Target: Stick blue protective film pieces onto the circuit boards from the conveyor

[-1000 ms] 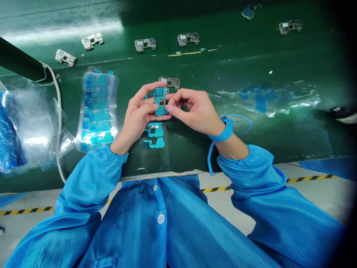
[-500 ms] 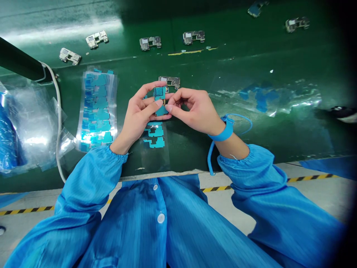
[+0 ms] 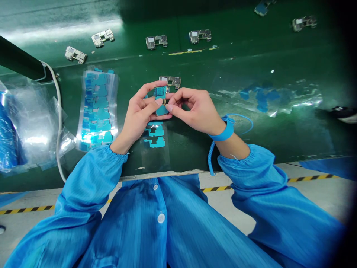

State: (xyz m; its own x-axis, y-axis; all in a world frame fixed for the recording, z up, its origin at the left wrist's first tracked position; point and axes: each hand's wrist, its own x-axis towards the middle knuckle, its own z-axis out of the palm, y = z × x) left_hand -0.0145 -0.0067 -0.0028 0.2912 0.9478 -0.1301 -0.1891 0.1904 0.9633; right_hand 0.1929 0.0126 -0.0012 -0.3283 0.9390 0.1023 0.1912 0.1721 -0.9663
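A small circuit board with blue film on it (image 3: 160, 108) is held upright in my left hand (image 3: 138, 108), the thumb on its face and the fingers around its edges. At the board's right edge, the thumb and bent fingers of my right hand (image 3: 192, 108) pinch its lower part; whatever lies between the fingertips is too small to make out. Just behind my hands lies another bare circuit board (image 3: 174, 82). Below them, a clear strip bears blue film cutouts (image 3: 156, 142).
Left of my hands lies a clear sheet of blue cutouts (image 3: 97, 108), beside a white cable (image 3: 59, 111). Several boards (image 3: 156, 41) lie along the back. A blue coiled cord (image 3: 211, 158) runs from my right wristband (image 3: 224, 130). Crumpled film (image 3: 281, 98) lies right.
The boards along the back have shifted a little to the right, while the nearby sheets have stayed in place. My hands and the held board have hardly moved.
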